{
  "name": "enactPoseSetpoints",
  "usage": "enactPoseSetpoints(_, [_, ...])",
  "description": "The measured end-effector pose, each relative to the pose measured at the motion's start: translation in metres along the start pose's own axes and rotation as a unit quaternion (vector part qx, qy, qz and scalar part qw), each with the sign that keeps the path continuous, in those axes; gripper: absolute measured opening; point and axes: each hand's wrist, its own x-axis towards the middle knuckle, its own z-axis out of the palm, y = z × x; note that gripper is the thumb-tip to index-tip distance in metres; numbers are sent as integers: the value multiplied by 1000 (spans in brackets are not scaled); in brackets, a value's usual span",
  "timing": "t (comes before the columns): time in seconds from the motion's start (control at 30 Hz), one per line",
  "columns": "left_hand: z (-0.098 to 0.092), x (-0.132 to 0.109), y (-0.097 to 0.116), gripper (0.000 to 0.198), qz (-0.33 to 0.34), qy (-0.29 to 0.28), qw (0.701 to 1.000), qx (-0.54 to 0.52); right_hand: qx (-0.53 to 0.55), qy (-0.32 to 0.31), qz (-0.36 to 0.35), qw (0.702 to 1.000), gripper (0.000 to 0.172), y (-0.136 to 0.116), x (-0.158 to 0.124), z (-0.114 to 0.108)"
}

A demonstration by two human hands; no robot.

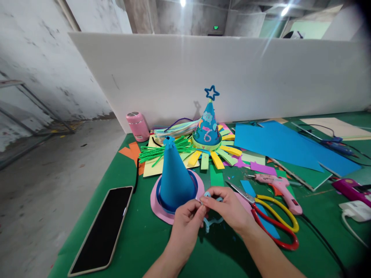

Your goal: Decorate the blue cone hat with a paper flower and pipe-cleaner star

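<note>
Between my fingers is a light blue pipe cleaner [213, 221], bent into an angular shape that my fingers partly hide. My left hand [189, 218] pinches it from the left, while my right hand [227, 206] pinches it from the right, fingertips nearly touching. Just beyond my left hand stands a plain blue paper cone hat [175, 175] on a pink round brim [156, 208], its tip cut into small flaps. Farther back stands a decorated blue cone hat [207, 127] with a number 6, a dark blue star [211, 93] on top and a yellow and green strip fringe.
Scissors [272, 216] with red and yellow handles lie right of my right hand, near a pink glue gun [281, 189]. A phone [101, 231] lies at left. Green pipe cleaners [153, 153], a pink bottle [137, 126] and blue sheets [278, 144] sit behind. A white board [174, 77] stands at the back.
</note>
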Motion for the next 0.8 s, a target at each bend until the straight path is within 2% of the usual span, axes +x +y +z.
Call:
enactPoseSetpoints(0.37, [1, -1, -4, 20, 9, 16, 998, -53, 57, 26, -9, 998, 17, 3, -2, 8])
enactPoseSetpoints(0.63, [1, 0, -10, 18, 8, 25, 996, -89, 58, 40, -9, 997, 18, 6, -1, 10])
enactPoseSetpoints(0.8, [1, 2, -7, 14, -30, 38, 987, -156, 56, 51, -7, 997, 12, 5, 3, 4])
